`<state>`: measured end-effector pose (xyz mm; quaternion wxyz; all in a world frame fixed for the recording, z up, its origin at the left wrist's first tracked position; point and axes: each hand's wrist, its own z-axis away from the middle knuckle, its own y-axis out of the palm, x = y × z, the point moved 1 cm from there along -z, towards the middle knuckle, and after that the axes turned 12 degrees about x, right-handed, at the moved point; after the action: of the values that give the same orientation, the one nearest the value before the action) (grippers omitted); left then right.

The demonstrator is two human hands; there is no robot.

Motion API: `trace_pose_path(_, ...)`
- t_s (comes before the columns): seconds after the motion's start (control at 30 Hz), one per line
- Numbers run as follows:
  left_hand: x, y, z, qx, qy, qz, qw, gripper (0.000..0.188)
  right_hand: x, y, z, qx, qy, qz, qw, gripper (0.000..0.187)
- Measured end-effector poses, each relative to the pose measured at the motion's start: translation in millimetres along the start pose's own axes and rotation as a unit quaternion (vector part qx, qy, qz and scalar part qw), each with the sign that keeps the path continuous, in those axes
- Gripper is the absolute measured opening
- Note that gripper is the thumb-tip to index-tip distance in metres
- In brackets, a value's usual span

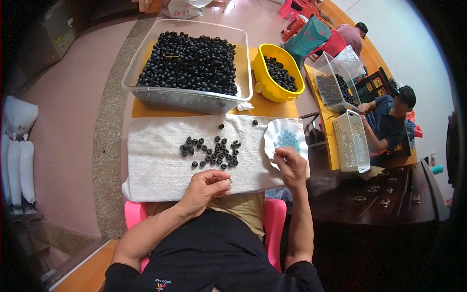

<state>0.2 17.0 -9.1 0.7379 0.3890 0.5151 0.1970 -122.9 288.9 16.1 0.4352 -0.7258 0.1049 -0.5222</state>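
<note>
My left hand (206,191) is closed in a pinch above the near edge of the pale cloth (155,160); something small shows at its fingertips, too small to make out. Over the near rim of a white wavy-edged dish (270,134), my right hand (292,169) has thumb and forefinger pressed together. What it pinches, if anything, cannot be seen. Small clear light-blue pieces (287,139) lie heaped in that dish. Between the hands and the far edge of the cloth, several small black round hollow parts (214,155) are scattered in a loose cluster.
Beyond the cloth stand a clear plastic bin (194,101) full of black parts and a yellow tub (265,80) with more. To the right, a person (389,117) sits at another table with a clear bin (331,73) and a white perforated basket (351,141). White sacks (19,165) stand at left.
</note>
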Motion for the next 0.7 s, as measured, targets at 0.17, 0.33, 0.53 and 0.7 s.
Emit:
trace_pose_path(0.17, 0.1, -1.9, 0.0, 0.005, 0.000, -0.016, 1.000, 0.013, 29.0, 23.1, 8.7, 0.023, 0.025, -0.146, 0.989, 0.013)
trace_pose_path(0.33, -2.9, 1.4, -0.4, 0.005, -0.004, -0.021, 1.000, 0.014, 65.4, 33.3, 8.3, 0.057, 0.053, -0.302, 0.950, 0.010)
trace_pose_path(0.53, -4.2, 1.7, 0.2, 0.004, -0.005, -0.021, 1.000, 0.015, 85.7, 49.0, 5.5, 0.102, 0.013, -0.351, 0.931, 0.012)
trace_pose_path(0.7, -5.8, 1.4, -0.8, 0.022, 0.001, 0.000, 1.000, 0.015, 90.2, 62.5, 3.6, 0.125, 0.033, -0.375, 0.918, 0.011)
